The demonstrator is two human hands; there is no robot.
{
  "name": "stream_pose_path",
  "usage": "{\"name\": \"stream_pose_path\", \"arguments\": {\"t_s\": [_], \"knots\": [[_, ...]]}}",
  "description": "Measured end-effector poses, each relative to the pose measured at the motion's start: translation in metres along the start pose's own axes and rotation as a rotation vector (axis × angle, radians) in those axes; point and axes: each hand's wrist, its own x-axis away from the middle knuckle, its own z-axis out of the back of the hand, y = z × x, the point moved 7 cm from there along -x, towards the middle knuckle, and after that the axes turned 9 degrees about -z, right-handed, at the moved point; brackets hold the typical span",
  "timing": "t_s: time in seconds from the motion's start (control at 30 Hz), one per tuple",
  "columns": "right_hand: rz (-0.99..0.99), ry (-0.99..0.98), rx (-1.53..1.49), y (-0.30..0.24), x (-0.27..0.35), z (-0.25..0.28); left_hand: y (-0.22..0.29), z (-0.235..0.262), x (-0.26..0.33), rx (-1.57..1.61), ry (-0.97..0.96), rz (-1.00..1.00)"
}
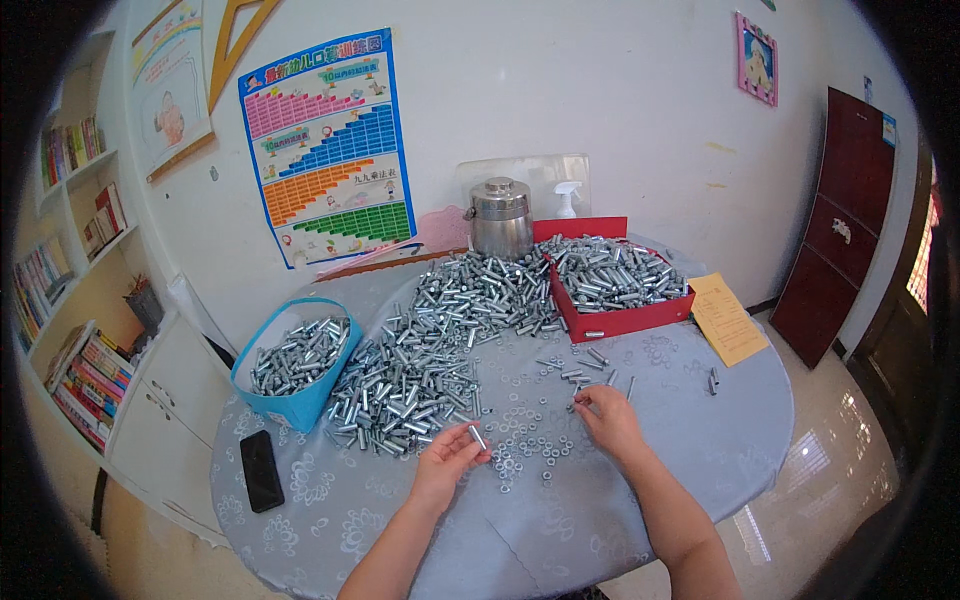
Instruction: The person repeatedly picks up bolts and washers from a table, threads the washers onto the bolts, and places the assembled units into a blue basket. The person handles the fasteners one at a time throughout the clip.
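Observation:
My left hand [449, 464] pinches a short silver metal bolt [478, 436] between thumb and fingers, tilted just above the table. To its right, my right hand [609, 420] has its thumb and fingertips drawn together low over the cloth; whatever they hold is too small to make out. Loose metal nuts [507, 464] lie scattered on the cloth between the two hands. Beyond my right fingertips rest a few separate bolts [597, 356]. A large heap of similar bolts [405, 385] spreads from beside my left hand toward the back of the table.
A blue fabric bin [318, 400] of bolts stands left, with a black phone [261, 471] nearer. At the back are a red box [620, 322] of bolts, a steel canister [502, 222] and a white spray bottle [567, 200]. Yellow paper [728, 322] lies at the right edge.

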Motion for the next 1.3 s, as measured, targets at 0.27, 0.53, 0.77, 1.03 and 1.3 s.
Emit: {"name": "stream_pose_path", "arguments": {"t_s": [0.27,0.53,0.77,1.03,1.3], "knots": [[-0.334,-0.236,-0.995,-0.025,0.022,-0.038,-0.013,-0.009,0.012,0.199,0.003,0.032],[-0.292,-0.394,-1.076,-0.05,0.043,-0.06,-0.015,-0.012,0.015,0.261,0.003,0.019],[-0.303,-0.404,-1.143,-0.055,0.042,-0.059,-0.019,-0.012,0.016,0.329,0.01,0.043],[-0.315,-0.39,-0.985,-0.05,0.047,-0.064,-0.024,-0.012,0.019,-0.139,-0.061,-0.047],[0.165,-0.31,-0.457,-0.083,0.043,-0.046,-0.01,-0.024,0.024,-0.295,-0.057,-0.184]]}}
